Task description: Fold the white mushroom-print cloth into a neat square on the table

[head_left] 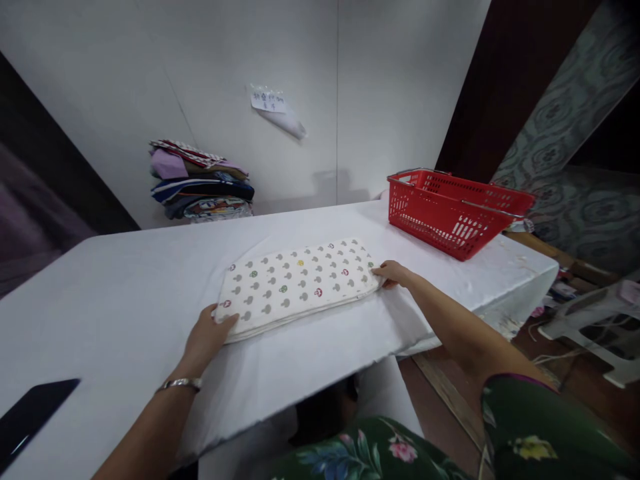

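A folded white cloth [300,277] printed with small grey, red, green and yellow mushrooms lies flat on the white-covered table in front of me. Its layers show along the near edge. My left hand [207,333] grips the near left corner, thumb on top and fingers at the side and underneath. At the right end, my right hand [393,273] pinches the edge of the same cloth between thumb and fingers. Both hands rest at table height, and the cloth is stretched lengthwise between them.
A red plastic basket [450,210] with metal handles stands at the table's back right. Against the wall at the back left is a stack of folded clothes [203,180]. A dark flat device [35,413] lies at the lower left. A paper note [270,101] hangs on the wall.
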Demonstrator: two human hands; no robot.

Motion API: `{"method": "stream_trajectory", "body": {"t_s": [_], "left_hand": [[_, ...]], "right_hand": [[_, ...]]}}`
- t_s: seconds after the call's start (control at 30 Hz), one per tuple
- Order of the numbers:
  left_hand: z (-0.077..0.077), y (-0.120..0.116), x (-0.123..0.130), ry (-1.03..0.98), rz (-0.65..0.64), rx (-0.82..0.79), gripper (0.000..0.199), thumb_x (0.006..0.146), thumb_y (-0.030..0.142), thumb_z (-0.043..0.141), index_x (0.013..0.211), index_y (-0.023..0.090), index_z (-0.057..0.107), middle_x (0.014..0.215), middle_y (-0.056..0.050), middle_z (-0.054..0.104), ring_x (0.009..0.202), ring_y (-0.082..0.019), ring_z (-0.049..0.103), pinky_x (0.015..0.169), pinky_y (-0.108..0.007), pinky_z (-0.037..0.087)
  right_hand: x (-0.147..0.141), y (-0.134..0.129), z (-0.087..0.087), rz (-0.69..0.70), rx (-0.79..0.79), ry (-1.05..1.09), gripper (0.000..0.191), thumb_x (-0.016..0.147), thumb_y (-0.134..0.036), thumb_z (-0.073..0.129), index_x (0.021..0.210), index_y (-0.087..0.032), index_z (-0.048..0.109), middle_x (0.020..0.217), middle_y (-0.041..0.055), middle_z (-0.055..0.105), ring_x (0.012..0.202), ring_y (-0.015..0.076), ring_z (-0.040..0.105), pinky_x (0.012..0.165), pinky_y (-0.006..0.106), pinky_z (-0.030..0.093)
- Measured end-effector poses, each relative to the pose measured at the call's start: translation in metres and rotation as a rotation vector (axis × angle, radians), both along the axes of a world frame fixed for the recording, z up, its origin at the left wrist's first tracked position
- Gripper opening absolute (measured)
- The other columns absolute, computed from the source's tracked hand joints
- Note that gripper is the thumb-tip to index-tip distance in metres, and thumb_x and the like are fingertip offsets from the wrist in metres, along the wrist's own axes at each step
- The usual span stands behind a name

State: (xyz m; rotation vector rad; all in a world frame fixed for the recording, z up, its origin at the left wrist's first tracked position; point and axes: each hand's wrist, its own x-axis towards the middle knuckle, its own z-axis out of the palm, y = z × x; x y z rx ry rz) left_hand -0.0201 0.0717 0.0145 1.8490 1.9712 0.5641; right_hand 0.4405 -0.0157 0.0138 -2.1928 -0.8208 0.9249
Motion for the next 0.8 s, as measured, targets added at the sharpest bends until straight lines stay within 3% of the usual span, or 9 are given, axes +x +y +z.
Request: {"method": "stream_trajectory", "body": {"t_s": [0.13,0.23,0.37,0.47,0.53,0.6,0.7,0.8], "left_hand": [[0.002,-0.002,-0.003,-0.001,0.001,-0.055,0.068,0.077,0.047,0.054,0.134,0.012,0.039,0.118,-0.015,0.060,0.101,-0.027,0.061,0.084,-0.035,0.048],[0.003,-0.009,-0.004,-0.006,-0.001,-0.034,0.068,0.078,0.046,0.055,0.136,0.016,0.035,0.118,-0.013,0.060,0.101,-0.025,0.061,0.084,-0.033,0.047],[-0.002,-0.019,-0.005,0.052,-0.066,-0.091,0.060,0.080,0.039,0.053,0.133,0.014,0.037,0.120,-0.013,0.060,0.106,-0.025,0.059,0.086,-0.031,0.044],[0.000,-0.023,-0.008,0.101,-0.089,-0.116,0.061,0.081,0.039,0.052,0.135,0.015,0.035,0.123,-0.013,0.058,0.108,-0.025,0.058,0.086,-0.031,0.044],[0.004,-0.024,-0.010,0.155,-0.083,-0.131,0.063,0.081,0.041,0.052,0.135,0.014,0.035,0.127,-0.014,0.055,0.110,-0.026,0.056,0.087,-0.033,0.043],[0.009,-0.024,-0.008,0.213,-0.072,-0.100,0.061,0.081,0.042,0.051,0.134,0.014,0.037,0.131,-0.015,0.051,0.112,-0.026,0.054,0.089,-0.034,0.042],[0.013,-0.015,0.006,0.252,-0.138,0.046,0.055,0.083,0.041,0.048,0.131,0.014,0.041,0.134,-0.014,0.047,0.118,-0.024,0.049,0.095,-0.033,0.039],[0.011,0.007,0.032,0.300,-0.333,0.175,0.056,0.086,0.044,0.044,0.133,0.014,0.039,0.145,-0.013,0.036,0.133,-0.023,0.032,0.108,-0.035,0.027]], "right_hand": [[0.000,-0.006,-0.003,-0.062,0.145,-0.002,0.044,0.069,-0.026,0.072,0.108,-0.012,0.058,0.078,0.0048,0.065,0.058,0.0119,0.060,0.050,0.021,0.049],[-0.004,-0.016,-0.007,-0.062,0.206,-0.017,0.048,0.070,-0.025,0.069,0.115,-0.012,0.055,0.078,0.0038,0.064,0.057,0.0101,0.057,0.047,0.018,0.045],[-0.003,-0.026,-0.016,0.000,0.167,-0.054,0.054,0.072,-0.025,0.064,0.122,-0.010,0.051,0.076,0.0039,0.063,0.045,0.0078,0.049,0.041,0.019,0.041],[0.006,-0.026,-0.022,0.085,0.072,-0.180,0.062,0.074,-0.030,0.061,0.131,-0.014,0.044,0.087,0.0063,0.065,0.048,0.0094,0.053,0.044,0.021,0.044],[0.013,-0.022,-0.025,0.182,0.003,-0.353,0.062,0.075,-0.034,0.059,0.132,-0.012,0.045,0.093,0.0099,0.065,0.058,0.0147,0.061,0.053,0.026,0.049],[0.014,-0.016,-0.028,0.289,0.020,-0.606,0.058,0.076,-0.033,0.056,0.128,-0.009,0.049,0.104,0.0158,0.063,0.081,0.0232,0.065,0.070,0.034,0.052],[-0.003,0.000,-0.030,0.451,0.238,-0.915,0.052,0.080,-0.032,0.048,0.127,-0.009,0.050,0.126,0.0193,0.053,0.114,0.0293,0.052,0.094,0.040,0.043],[-0.038,0.020,-0.032,0.598,0.397,-0.984,0.054,0.086,-0.040,0.040,0.134,-0.014,0.044,0.142,0.0147,0.040,0.131,0.0262,0.036,0.105,0.040,0.033]]}}
